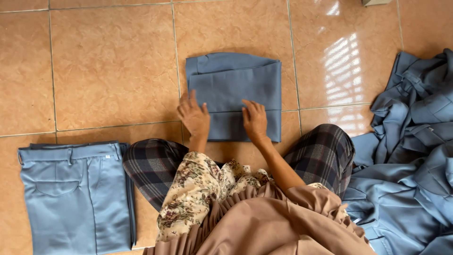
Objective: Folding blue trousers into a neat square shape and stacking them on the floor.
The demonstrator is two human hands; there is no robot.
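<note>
While both hands lie flat, open, left hand [193,116] and right hand [255,120] press folded blue trousers [233,89]

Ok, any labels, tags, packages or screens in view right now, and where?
Small white tag: on the waistband of the folded blue-grey trousers lying on the floor at lower left; tiny, roughly square, too small to make out.
No packages, signs or screens visible.
</note>
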